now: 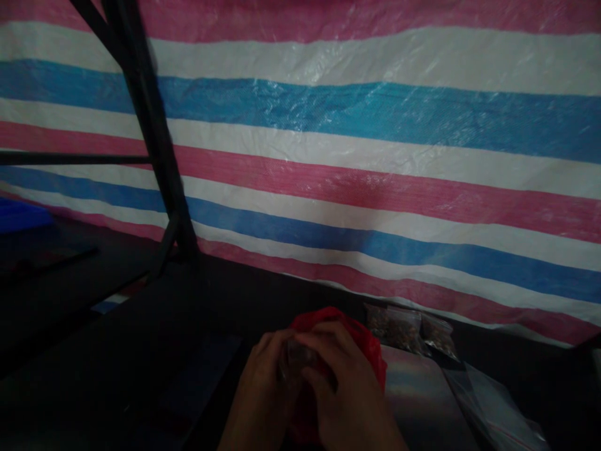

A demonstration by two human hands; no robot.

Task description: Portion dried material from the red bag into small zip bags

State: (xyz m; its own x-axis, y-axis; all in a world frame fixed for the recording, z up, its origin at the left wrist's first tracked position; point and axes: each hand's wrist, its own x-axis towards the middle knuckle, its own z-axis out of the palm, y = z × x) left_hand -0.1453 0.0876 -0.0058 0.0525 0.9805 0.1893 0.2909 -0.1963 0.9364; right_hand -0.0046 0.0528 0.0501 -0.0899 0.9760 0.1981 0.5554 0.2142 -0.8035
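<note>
Both hands are close together above an open red plastic bag (370, 344). Between them is a small clear plastic bag (300, 354), dark and partly covered by the fingers. My left hand (265, 369) is closed on its left side. My right hand (345, 376) curls over from the right, with fingertips and thumb on the same clear bag. What lies inside the red bag is hidden by my hands and the dim light. Beyond the red bag, to the right, lie several small clear bags (404, 329) filled with brownish bits.
A shiny, flat, silvery sheet or pouch (422, 394) lies right of the red bag, beside clear zip bags (502, 407). The black tabletop (225, 282) meets a striped tarp (375, 138). A black metal frame (157, 138) stands left, with a blue object (23, 216) beyond.
</note>
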